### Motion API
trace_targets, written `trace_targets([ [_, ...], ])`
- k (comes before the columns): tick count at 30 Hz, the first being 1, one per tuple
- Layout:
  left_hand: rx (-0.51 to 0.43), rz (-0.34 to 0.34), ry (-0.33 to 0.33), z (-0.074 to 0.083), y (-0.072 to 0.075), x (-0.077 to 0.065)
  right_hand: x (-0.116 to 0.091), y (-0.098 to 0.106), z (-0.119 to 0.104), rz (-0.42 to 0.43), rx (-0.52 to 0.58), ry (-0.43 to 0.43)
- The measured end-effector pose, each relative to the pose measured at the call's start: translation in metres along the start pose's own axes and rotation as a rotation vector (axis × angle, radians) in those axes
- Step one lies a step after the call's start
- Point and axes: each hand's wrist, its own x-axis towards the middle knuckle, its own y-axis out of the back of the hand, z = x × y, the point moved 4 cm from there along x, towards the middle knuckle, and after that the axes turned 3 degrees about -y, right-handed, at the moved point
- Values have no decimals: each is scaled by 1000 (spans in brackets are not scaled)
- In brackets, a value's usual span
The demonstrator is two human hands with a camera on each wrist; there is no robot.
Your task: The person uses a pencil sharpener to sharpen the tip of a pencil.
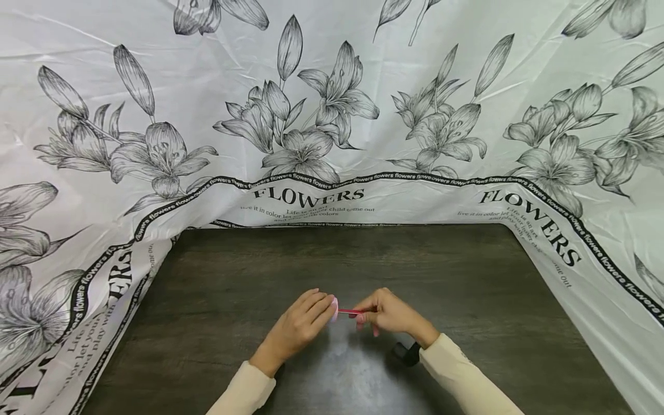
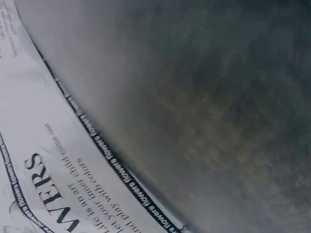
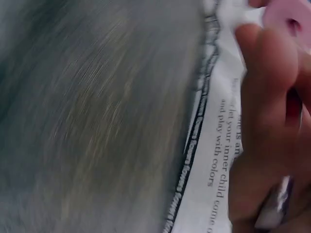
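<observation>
My left hand point(image 1: 300, 323) holds a small pink round piece point(image 1: 334, 309), its fingers bent over it. Between thumb and fingers of my right hand point(image 1: 389, 313) is a slim red pencil-like stick point(image 1: 349, 311), whose far end meets the pink piece. In the right wrist view the pink piece point(image 3: 281, 13) shows a dark hole, and a shiny silvery length point(image 3: 276, 206) appears below the fingers, blurred. How deep the stick sits in the pink piece cannot be told. The left wrist view shows neither hand.
A dark wood-grain table point(image 1: 259, 259) lies under both hands. White cloth point(image 1: 415, 204) printed with black flowers and lettering surrounds its back and sides. A small black device point(image 1: 406, 353) sits by the right wrist.
</observation>
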Motion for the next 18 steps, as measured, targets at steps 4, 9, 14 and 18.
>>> trace_targets([
  [4, 28, 56, -1, 0, 0, -3, 1, -1, -3, 11, -57, -1],
  [9, -257, -74, 318, -12, 0, -8, -4, -2, -19, 334, -624, 315],
  [14, -632, -245, 722, -23, -1, -9, -13, -10, -25, 628, -1061, 614],
  [18, -797, -355, 920, -27, -2, -10, -16, -12, -25, 692, -1118, 691],
])
